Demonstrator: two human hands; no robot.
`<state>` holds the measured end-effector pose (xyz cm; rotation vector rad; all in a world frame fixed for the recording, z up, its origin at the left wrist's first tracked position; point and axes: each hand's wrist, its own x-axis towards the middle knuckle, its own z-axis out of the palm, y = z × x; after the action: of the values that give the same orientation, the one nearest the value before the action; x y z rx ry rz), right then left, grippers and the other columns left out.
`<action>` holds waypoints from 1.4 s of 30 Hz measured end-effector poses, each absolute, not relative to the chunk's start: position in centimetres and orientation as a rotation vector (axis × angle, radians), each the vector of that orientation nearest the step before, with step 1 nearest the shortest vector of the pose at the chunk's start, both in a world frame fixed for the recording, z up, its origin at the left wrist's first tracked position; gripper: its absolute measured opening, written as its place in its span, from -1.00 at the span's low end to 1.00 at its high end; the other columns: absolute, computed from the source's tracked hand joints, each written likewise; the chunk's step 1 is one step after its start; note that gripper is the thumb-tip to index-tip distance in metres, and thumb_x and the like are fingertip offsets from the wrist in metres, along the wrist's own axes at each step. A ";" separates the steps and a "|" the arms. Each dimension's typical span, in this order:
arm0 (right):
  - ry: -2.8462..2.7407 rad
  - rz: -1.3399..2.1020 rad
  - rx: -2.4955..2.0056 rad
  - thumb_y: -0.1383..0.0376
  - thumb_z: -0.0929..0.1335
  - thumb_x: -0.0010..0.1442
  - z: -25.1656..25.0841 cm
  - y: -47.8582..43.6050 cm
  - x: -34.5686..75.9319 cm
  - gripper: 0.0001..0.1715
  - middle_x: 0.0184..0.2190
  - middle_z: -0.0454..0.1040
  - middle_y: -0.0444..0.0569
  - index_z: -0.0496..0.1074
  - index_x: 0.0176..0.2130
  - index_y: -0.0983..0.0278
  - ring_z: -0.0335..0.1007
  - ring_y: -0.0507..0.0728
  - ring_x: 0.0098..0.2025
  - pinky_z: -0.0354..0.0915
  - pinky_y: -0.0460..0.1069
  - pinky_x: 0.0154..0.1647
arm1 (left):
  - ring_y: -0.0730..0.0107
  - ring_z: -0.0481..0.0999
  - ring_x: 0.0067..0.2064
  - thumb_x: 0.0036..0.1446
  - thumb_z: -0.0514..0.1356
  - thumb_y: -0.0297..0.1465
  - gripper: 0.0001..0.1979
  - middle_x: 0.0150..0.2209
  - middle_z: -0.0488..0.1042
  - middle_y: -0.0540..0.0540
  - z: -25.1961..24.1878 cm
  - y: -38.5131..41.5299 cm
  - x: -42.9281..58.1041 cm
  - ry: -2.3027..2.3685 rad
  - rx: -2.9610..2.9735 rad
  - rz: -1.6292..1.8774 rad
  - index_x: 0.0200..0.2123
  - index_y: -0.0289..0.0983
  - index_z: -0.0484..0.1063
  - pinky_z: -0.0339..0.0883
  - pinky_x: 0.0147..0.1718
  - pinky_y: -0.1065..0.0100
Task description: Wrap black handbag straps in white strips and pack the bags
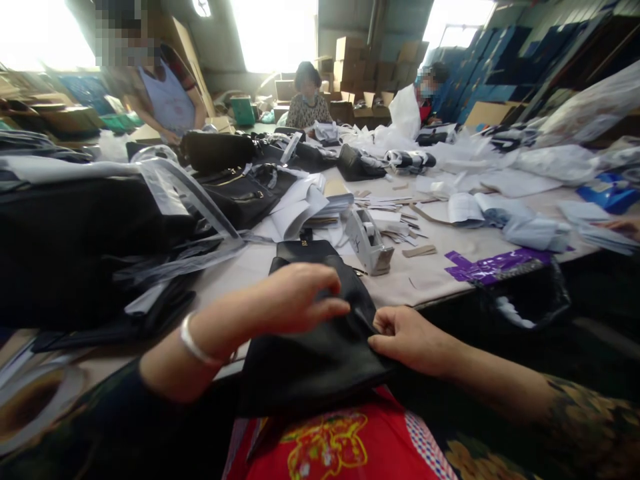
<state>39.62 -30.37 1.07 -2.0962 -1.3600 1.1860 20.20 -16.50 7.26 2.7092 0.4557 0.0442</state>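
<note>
A black leather-like bag [310, 363] lies at the table's front edge, its near end over a red apron [325, 447]. My right hand [407, 340] pinches the bag's right edge between thumb and fingers. Over the middle of the bag is my left hand [300, 300], with a silver bangle at the wrist. Its fingers are bent and its thumb stands apart, with nothing seen between them. A flap with small gold lettering [304, 247] shows at the bag's far end. Just beyond, to the right, stands a grey tape dispenser [367, 243].
Black handbags [75, 233] with plastic-wrapped straps crowd the left. Paper sheets [300, 207] and cut strips lie mid-table. Purple tape [500, 263] fixes a plastic bag [535, 300] to the front edge. A tape roll [40, 403] sits lower left. Several people work across the table.
</note>
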 end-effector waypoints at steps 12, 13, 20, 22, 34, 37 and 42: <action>-1.319 0.955 -2.004 0.36 0.33 0.05 -0.1 -32.4 39.7 -0.80 -0.62 0.24 -0.24 0.19 -0.52 0.22 0.15 0.00 -0.54 0.05 -0.09 -0.53 | 0.34 0.59 -0.11 0.34 0.09 -0.19 -0.62 -0.12 0.63 -0.08 -3.2 -6.1 31.4 0.653 2.452 0.038 0.01 -0.28 0.55 0.39 -0.11 0.47; -1.298 0.973 -2.003 0.36 0.32 0.06 -0.3 -32.5 39.7 -0.80 -0.61 0.24 -0.24 0.19 -0.51 0.21 0.16 0.00 -0.53 0.06 -0.09 -0.53 | 0.34 0.58 -0.14 0.34 0.07 -0.20 -0.62 -0.16 0.63 -0.09 -3.9 -6.0 31.5 0.687 2.441 0.057 -0.05 -0.32 0.57 0.39 -0.14 0.46; -1.725 0.735 -2.063 0.24 0.34 0.21 0.5 -31.3 41.0 -0.75 -0.54 0.33 -0.16 0.23 -0.46 0.22 0.24 0.07 -0.48 0.14 -0.02 -0.42 | 0.19 0.58 -0.18 0.31 0.10 -0.25 -0.67 -0.20 0.62 -0.22 -7.8 -6.7 33.6 0.919 2.452 0.094 -0.18 -0.32 0.61 0.39 -0.19 0.30; -1.951 0.450 -1.993 0.20 0.38 0.21 2.1 -29.7 40.7 -0.78 -0.41 0.42 -0.06 0.32 -0.40 0.24 0.33 0.14 -0.35 0.21 0.04 -0.28 | 0.13 0.58 -0.19 0.29 0.12 -0.26 -0.68 -0.22 0.62 -0.25 -8.2 -7.1 34.3 0.963 2.458 0.073 -0.22 -0.31 0.62 0.40 -0.21 0.26; -2.505 0.458 -1.841 0.06 0.38 0.23 -0.9 -23.4 37.5 -0.46 0.16 0.42 0.20 0.49 0.10 0.26 0.24 0.41 0.25 0.04 0.35 0.29 | 0.03 0.52 0.04 0.21 0.26 -0.26 -0.65 0.00 0.52 -0.36 -2.3 -9.5 27.2 0.944 2.588 0.148 -0.05 -0.40 0.54 0.38 0.02 0.23; -2.475 0.503 -1.943 -0.01 0.31 0.28 -2.7 -24.0 39.1 -0.24 0.37 0.19 0.20 0.28 0.33 0.29 0.01 0.42 0.41 -0.11 0.37 0.38 | -0.14 0.18 0.36 0.21 0.22 -0.07 -0.43 0.26 0.34 -0.37 -1.8 -12.7 22.2 0.735 2.779 0.155 0.14 -0.33 0.44 0.00 0.33 -0.10; -2.480 0.512 -2.084 -0.05 0.21 0.34 -4.9 -24.4 39.3 -0.16 0.42 0.04 0.18 0.16 0.39 0.39 -0.09 0.36 0.45 -0.15 0.32 0.42 | -0.19 -0.08 0.45 0.22 0.05 0.15 -0.16 0.46 -0.02 -0.29 -5.0 -15.0 15.4 1.043 2.660 -0.059 0.41 -0.19 0.08 -0.11 0.34 -0.21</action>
<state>39.27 -24.37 -4.95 -2.0840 -2.4803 0.5116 15.39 -15.02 -4.98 2.6605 1.0427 -0.0585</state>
